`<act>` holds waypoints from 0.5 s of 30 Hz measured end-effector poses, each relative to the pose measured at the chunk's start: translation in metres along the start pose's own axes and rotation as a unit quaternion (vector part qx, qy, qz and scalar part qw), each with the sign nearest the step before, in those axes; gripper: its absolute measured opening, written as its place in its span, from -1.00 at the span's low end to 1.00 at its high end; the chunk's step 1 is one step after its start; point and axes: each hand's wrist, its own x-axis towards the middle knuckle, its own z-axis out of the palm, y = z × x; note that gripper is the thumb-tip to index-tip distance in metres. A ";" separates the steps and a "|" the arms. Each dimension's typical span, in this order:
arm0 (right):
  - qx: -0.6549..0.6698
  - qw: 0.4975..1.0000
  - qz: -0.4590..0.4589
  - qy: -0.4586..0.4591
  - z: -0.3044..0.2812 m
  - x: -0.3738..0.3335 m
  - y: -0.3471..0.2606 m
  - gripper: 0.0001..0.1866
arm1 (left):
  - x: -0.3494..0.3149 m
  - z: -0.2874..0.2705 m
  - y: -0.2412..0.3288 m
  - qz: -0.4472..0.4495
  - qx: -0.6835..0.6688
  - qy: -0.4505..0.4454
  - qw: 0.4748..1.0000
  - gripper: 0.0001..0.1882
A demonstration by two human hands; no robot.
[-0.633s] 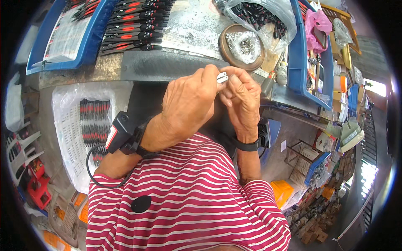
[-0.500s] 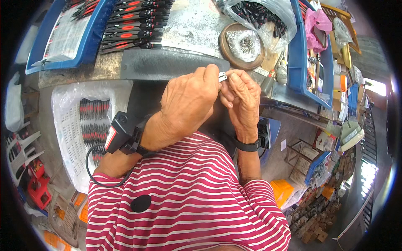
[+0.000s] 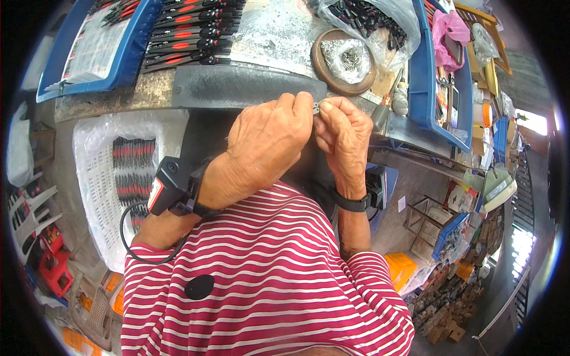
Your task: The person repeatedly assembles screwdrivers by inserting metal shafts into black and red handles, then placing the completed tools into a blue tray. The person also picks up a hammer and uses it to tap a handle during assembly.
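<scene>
My left hand (image 3: 267, 133) is closed, its knuckles up, in front of the bench edge. A small silvery metal piece (image 3: 316, 108) pokes out past its fingers; the rest of it is hidden in the grip. Close beside it, my right hand (image 3: 345, 133) pinches thumb and forefinger together at the tip of that piece. Whatever lies in this pinch is too small to make out. Just beyond my hands is a brown round dish (image 3: 322, 71) with a plastic bag of small metal pins (image 3: 350, 59) in it.
A dark padded strip (image 3: 237, 89) lines the bench edge. Black-and-red handled tools (image 3: 184, 44) lie in a row behind it. Blue trays (image 3: 127, 59) flank the bench. A bag of black parts (image 3: 368, 26) sits at the back. A white basket (image 3: 98, 184) of similar tools stands lower left.
Less of the silvery piece shows between my hands now. My right thumb and forefinger have closed in on its tip. Both hands otherwise stay nearly in place.
</scene>
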 end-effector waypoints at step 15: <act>0.019 0.999 0.013 -0.025 -0.002 0.001 -0.001 -0.86 | 0.002 -0.006 -0.004 -0.044 -0.027 -0.055 0.997 -0.84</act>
